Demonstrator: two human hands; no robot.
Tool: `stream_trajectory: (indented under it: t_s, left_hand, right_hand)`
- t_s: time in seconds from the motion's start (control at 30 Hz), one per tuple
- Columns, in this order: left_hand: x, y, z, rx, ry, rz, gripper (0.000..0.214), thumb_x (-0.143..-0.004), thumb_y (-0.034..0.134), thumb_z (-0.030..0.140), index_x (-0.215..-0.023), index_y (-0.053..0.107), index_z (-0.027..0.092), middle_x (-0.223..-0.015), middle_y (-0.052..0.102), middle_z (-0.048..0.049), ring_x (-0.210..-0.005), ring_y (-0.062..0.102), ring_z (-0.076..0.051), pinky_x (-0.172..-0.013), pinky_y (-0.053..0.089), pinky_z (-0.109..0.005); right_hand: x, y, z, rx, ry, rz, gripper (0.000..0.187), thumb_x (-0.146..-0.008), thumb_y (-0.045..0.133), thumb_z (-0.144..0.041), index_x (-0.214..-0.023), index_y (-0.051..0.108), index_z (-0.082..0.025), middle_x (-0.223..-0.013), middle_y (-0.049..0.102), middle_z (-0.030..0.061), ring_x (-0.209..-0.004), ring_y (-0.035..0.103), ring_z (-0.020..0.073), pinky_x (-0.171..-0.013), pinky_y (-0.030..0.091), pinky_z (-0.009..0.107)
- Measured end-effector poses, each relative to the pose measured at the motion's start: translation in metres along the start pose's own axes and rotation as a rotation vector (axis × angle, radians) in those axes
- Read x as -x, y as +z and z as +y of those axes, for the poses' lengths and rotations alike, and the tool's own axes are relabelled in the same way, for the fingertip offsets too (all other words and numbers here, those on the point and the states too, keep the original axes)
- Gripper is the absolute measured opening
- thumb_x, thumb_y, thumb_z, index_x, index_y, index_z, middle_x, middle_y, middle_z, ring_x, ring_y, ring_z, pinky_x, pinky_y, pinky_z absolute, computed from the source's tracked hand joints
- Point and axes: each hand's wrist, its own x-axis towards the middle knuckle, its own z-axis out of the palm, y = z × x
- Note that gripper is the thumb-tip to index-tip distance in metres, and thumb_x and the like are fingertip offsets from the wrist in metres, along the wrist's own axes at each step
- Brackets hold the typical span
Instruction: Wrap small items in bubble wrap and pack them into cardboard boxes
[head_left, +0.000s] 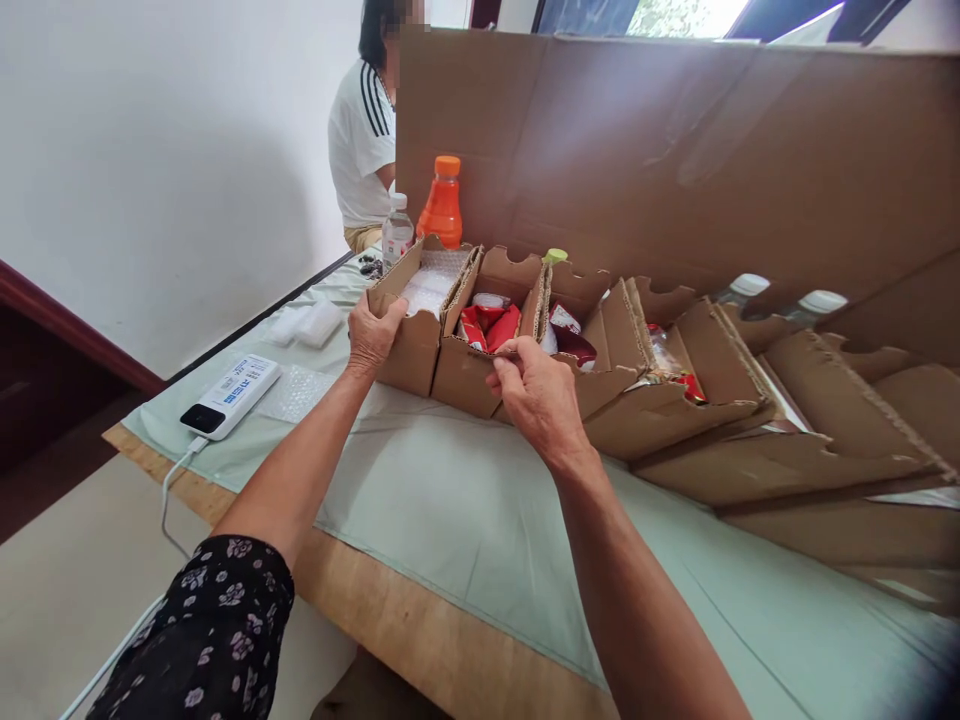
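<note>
My left hand (pixel 375 332) grips the front left corner of the leftmost cardboard box (pixel 409 350), its thumb over the rim. Bubble wrap (pixel 437 280) lies inside that box. At the front rim of the adjoining cardboard box (pixel 466 372), my right hand (pixel 541 395) has its fingers curled, thumb and forefinger close together on the edge. Red packets (pixel 489 326) fill part of this second box. Another cardboard box (pixel 600 395) stands to its right, holding a dark red and white packet (pixel 571 338). The undersides of the fingers are partly hidden.
Several more open boxes (pixel 697 420) run right before a tall cardboard panel (pixel 637 150). An orange bottle (pixel 442 208) and clear bottle (pixel 396 235) stand behind. A white power bank (pixel 232 395) with cable and bubble wrap (pixel 296 393) lie left. A person (pixel 364 150) sits beyond.
</note>
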Motion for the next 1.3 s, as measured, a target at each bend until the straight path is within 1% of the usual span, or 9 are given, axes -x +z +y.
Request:
stream_trajectory:
  t_s: [0.13,0.23,0.37,0.47,0.73,0.87,1.0,1.13,1.3]
  left_hand:
    - [0.055,-0.014,-0.005,-0.133,-0.036,-0.058,0.051,-0.102,0.04,0.048,-0.141,0.054,0.016,-0.142,0.065,-0.0166,-0.133,0.062,-0.026,-0.112,0.049,-0.039]
    - [0.11,-0.038,-0.01,-0.323,-0.056,-0.164,0.06,-0.1,0.049,0.046,-0.151,0.045,0.017,-0.159,0.049,-0.0192,-0.151,0.044,-0.031,-0.122,0.037,-0.049]
    - [0.143,-0.079,-0.014,-0.617,-0.06,-0.299,0.06,-0.081,0.069,0.026,-0.14,0.059,0.016,-0.166,0.038,-0.0206,-0.159,0.023,-0.041,-0.128,0.017,-0.06]
    - [0.133,-0.106,-0.018,-0.805,-0.093,-0.333,0.046,-0.085,0.063,0.022,-0.13,0.065,0.016,-0.157,0.049,-0.0229,-0.153,0.033,-0.042,-0.123,0.022,-0.064]
    - [0.109,-0.145,-0.029,-0.974,-0.065,-0.432,0.03,-0.091,0.047,0.013,-0.105,0.074,0.019,-0.113,0.076,-0.0156,-0.117,0.067,-0.032,-0.101,0.05,-0.046]
    - [0.119,-0.154,-0.028,-0.925,0.012,-0.46,0.034,-0.093,0.05,0.02,-0.12,0.071,0.021,-0.13,0.074,-0.0115,-0.124,0.066,-0.027,-0.107,0.049,-0.041]
    - [0.111,-0.17,-0.029,-0.929,0.02,-0.392,0.06,-0.092,0.06,0.04,-0.147,0.052,0.018,-0.159,0.051,-0.0127,-0.146,0.048,-0.027,-0.12,0.039,-0.041]
    - [0.077,-0.205,-0.038,-1.049,-0.131,-0.255,0.066,-0.091,0.056,0.042,-0.148,0.048,0.009,-0.156,0.049,-0.0245,-0.149,0.039,-0.041,-0.121,0.032,-0.058]
    - [0.045,-0.231,-0.056,-1.128,-0.273,-0.355,0.079,-0.081,0.066,0.051,-0.148,0.049,0.014,-0.141,0.06,-0.024,-0.134,0.053,-0.046,-0.11,0.042,-0.06]
  right_hand:
    - [0.006,0.0,0.002,-0.069,-0.031,0.047,0.033,-0.094,0.051,-0.027,-0.124,0.063,-0.022,-0.081,0.077,0.0018,-0.074,0.072,0.0217,-0.076,0.052,0.036]
    - [0.03,0.002,0.013,-0.151,-0.067,0.117,0.059,-0.093,0.052,-0.032,-0.15,0.046,-0.022,-0.087,0.077,0.0008,-0.072,0.072,0.0198,-0.075,0.053,0.035]
    - [0.078,0.009,0.048,-0.128,-0.048,0.054,0.041,-0.092,0.053,-0.04,-0.126,0.068,-0.021,-0.084,0.078,0.0033,-0.068,0.071,0.0197,-0.071,0.053,0.035]
    - [0.11,0.013,0.078,-0.101,0.0,-0.001,0.033,-0.092,0.053,-0.045,-0.101,0.075,-0.022,-0.087,0.079,0.0064,-0.075,0.076,0.0227,-0.072,0.055,0.036]
    - [0.15,0.023,0.111,-0.113,0.06,-0.056,0.039,-0.09,0.052,-0.051,-0.098,0.077,-0.021,-0.09,0.082,0.0085,-0.082,0.078,0.0267,-0.078,0.061,0.04]
    - [0.155,0.027,0.117,-0.107,0.057,-0.053,0.04,-0.092,0.051,-0.051,-0.1,0.077,-0.021,-0.093,0.082,0.0082,-0.088,0.079,0.0275,-0.083,0.061,0.042]
    - [0.159,0.03,0.119,-0.07,0.006,-0.029,0.037,-0.094,0.052,-0.049,-0.101,0.077,-0.022,-0.093,0.082,0.0072,-0.088,0.079,0.0268,-0.084,0.061,0.041]
    - [0.149,0.041,0.09,0.003,-0.154,-0.067,0.032,-0.099,0.05,-0.039,-0.101,0.077,-0.021,-0.096,0.082,0.0068,-0.088,0.078,0.024,-0.082,0.06,0.037]
    - [0.091,0.087,0.001,0.244,-0.353,-0.398,0.03,-0.1,0.048,-0.018,-0.117,0.072,-0.019,-0.116,0.078,0.0075,-0.108,0.071,0.0233,-0.093,0.053,0.035]
